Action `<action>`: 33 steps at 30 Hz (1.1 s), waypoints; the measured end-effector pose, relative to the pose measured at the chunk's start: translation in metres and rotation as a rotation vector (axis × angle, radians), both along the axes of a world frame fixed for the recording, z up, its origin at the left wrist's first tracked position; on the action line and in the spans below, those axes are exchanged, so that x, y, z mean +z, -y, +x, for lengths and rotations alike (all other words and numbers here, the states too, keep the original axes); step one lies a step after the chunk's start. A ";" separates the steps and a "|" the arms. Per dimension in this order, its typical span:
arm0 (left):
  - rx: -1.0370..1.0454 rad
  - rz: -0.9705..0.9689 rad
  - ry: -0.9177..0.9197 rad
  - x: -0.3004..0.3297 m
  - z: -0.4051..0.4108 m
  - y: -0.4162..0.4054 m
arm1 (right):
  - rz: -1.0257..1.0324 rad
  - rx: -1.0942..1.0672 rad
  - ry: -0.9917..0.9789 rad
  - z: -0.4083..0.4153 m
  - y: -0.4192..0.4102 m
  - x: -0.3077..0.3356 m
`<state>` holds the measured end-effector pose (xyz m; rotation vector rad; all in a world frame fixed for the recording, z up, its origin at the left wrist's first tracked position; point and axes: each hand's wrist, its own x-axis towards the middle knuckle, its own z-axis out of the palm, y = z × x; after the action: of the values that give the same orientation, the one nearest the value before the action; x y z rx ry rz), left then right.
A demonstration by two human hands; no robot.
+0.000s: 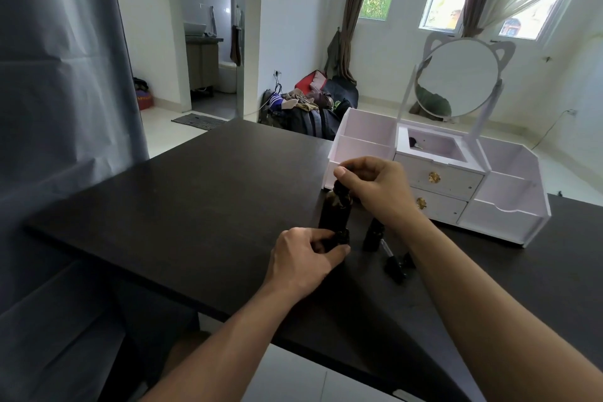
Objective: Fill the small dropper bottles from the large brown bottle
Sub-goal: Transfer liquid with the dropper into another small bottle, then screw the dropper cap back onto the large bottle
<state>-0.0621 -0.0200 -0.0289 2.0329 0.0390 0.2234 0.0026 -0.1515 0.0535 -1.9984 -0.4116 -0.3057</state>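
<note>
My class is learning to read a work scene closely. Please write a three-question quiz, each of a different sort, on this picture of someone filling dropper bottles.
1. True or false: the left hand grips a small dropper bottle standing on the black table.
2. Multiple choice: the right hand pinches
A) a drawer knob
B) the dropper top at the neck of the large brown bottle
C) the mirror
3. Fill in: a loose dropper lies on the table beneath the right ____.

Key: 1 true; 2 B; 3 forearm.
</note>
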 end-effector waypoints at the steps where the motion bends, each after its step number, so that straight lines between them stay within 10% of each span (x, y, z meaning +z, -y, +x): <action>1: 0.000 0.000 0.003 0.000 0.000 0.000 | 0.006 -0.004 0.004 -0.002 0.001 0.001; 8: 0.032 0.025 0.051 -0.001 0.001 0.001 | -0.097 -0.178 0.118 -0.039 0.042 -0.012; 19: 0.038 0.064 0.066 -0.004 0.003 0.003 | -0.925 -0.398 0.135 -0.084 0.068 -0.056; 33: 0.038 0.097 0.043 -0.003 0.004 0.003 | -0.691 -0.470 0.283 -0.099 0.068 -0.037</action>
<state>-0.0577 -0.0228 -0.0322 2.1245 0.0402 0.2976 -0.0961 -0.2192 0.0162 -2.7390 -0.2274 -0.8359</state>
